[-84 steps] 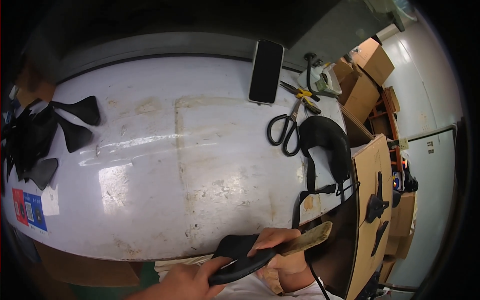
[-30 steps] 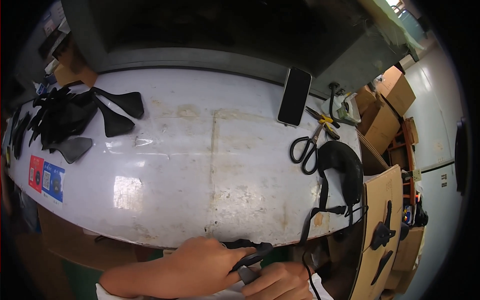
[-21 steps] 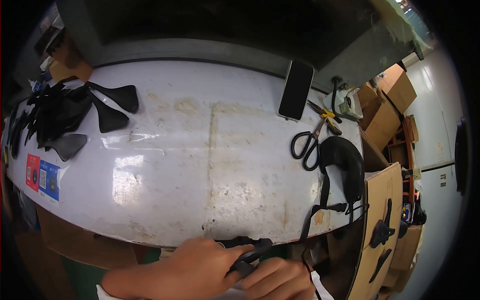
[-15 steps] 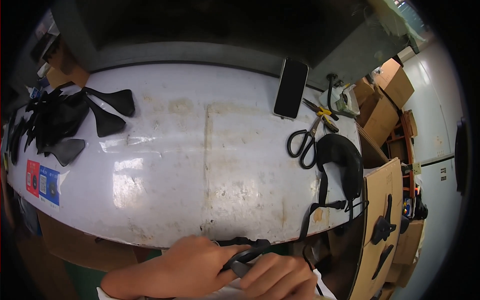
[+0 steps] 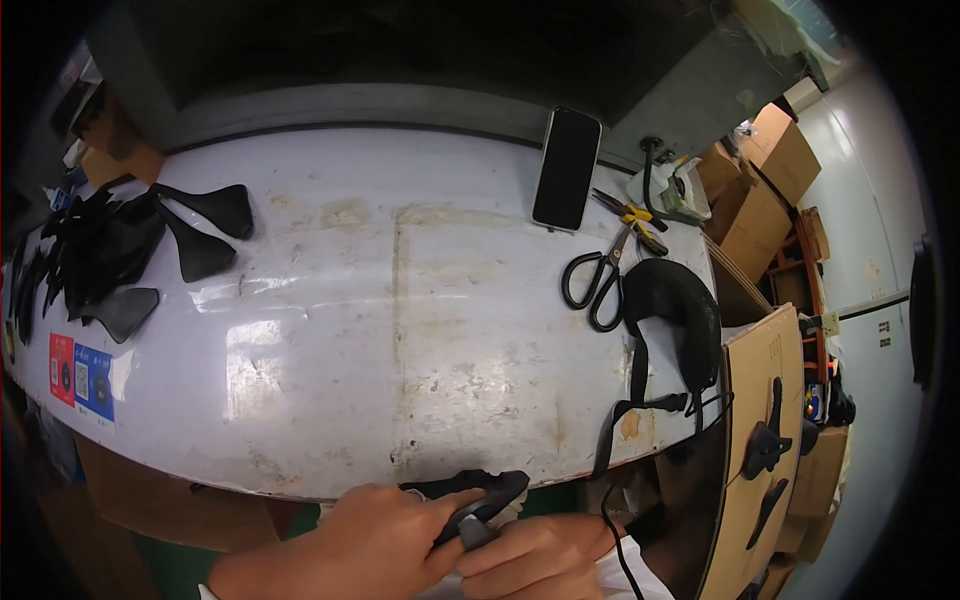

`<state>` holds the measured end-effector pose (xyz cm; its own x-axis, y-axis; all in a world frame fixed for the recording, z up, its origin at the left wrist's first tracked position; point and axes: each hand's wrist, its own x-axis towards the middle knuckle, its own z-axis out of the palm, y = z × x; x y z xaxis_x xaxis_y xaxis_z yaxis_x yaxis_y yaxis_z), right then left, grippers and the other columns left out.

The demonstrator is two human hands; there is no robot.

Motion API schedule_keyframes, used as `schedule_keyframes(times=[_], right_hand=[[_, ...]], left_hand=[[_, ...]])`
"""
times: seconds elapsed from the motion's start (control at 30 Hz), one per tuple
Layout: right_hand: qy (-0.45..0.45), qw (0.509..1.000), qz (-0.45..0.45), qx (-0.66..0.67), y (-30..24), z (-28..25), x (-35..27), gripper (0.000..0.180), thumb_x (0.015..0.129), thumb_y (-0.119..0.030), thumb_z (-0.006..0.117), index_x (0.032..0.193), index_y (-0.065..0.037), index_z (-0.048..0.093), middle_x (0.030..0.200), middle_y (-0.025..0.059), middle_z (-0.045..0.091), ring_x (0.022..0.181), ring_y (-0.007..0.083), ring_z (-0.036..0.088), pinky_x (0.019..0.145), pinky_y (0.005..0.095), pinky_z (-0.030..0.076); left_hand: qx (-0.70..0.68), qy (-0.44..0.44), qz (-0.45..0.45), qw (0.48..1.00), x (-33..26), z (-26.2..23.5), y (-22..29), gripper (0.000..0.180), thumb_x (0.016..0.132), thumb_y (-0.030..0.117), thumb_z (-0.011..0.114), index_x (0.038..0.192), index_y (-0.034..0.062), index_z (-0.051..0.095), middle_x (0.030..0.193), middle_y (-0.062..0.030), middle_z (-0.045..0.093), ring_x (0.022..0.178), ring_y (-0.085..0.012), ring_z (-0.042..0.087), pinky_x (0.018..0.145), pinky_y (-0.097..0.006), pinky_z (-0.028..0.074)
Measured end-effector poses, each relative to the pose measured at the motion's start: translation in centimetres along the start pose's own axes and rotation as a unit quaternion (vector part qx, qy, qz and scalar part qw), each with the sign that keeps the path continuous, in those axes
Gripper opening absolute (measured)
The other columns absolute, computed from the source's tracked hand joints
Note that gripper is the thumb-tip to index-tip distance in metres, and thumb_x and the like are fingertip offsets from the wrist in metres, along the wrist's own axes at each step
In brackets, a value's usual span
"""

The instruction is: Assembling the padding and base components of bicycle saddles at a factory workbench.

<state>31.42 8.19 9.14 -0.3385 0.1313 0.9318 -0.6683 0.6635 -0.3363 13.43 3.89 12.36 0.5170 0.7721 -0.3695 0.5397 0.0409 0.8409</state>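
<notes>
Just off the table's near edge, my left hand (image 5: 385, 532) is closed on a black flexible curved piece (image 5: 507, 490). Close beside it, my right hand (image 5: 535, 558) has its fingers curled round a grey tab-like end (image 5: 474, 533) at that piece. Whether the grey end belongs to the black piece I cannot tell, as the fingers cover the join. A thin black cord (image 5: 622, 548) hangs down past my right wrist. On the right of the table lies a padded black crescent-shaped pad (image 5: 680, 305) with straps.
Black-handled scissors (image 5: 598, 285), yellow-handled pliers (image 5: 640, 225) and a dark-screened phone (image 5: 567, 170) lie at the table's right. Several black flared pieces (image 5: 115, 245) are heaped at the far left, near red and blue cards (image 5: 82, 375). A cardboard box (image 5: 765, 400) stands against the right side.
Both hands have shifted slightly left, and the black piece between them has tilted, showing more of its curved end. The table and its things appear slightly left as the view moves.
</notes>
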Motion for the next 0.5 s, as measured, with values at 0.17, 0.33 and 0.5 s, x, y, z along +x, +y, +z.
schedule_keyframes(times=[0.17, 0.33, 0.5], right_hand=[[0.069, 0.983, 0.014, 0.167, 0.1, -0.9, -0.2, 0.022, 0.091, -0.011, 0.073, 0.077, -0.002, 0.059, 0.067, 0.013, 0.063, 0.059, 0.0263, 0.064, 0.064, 0.0422, 0.057], [-0.059, 0.998, 0.011, 0.019, -1.3, -2.7, 2.0, 0.022, 0.092, -0.01, 0.072, 0.077, -0.001, 0.059, 0.065, 0.0127, 0.061, 0.057, 0.0257, 0.063, 0.063, 0.0429, 0.056], [0.023, 0.997, 0.063, 0.043, -0.3, -0.8, 0.3, 0.021, 0.093, -0.009, 0.067, 0.077, -0.001, 0.058, 0.065, 0.0115, 0.061, 0.054, 0.0228, 0.06, 0.06, 0.0404, 0.056]], left_hand=[[-0.029, 0.023, 0.022, 0.999, -0.3, 0.0, -0.4, 0.047, 0.092, 0.021, 0.066, 0.137, 0.009, 0.065, 0.06, -0.015, 0.063, 0.051, -0.0313, 0.063, 0.053, -0.038, 0.052], [-0.006, -0.025, 0.011, 1.0, 0.5, -0.3, 1.2, 0.045, 0.093, 0.021, 0.065, 0.137, 0.0087, 0.066, 0.06, -0.0146, 0.063, 0.05, -0.0305, 0.063, 0.053, -0.038, 0.051], [-0.042, 0.009, -0.01, 0.999, 0.0, -0.2, 0.2, 0.044, 0.094, 0.022, 0.066, 0.135, 0.0059, 0.066, 0.061, -0.0138, 0.064, 0.049, -0.0302, 0.062, 0.052, -0.038, 0.051]])
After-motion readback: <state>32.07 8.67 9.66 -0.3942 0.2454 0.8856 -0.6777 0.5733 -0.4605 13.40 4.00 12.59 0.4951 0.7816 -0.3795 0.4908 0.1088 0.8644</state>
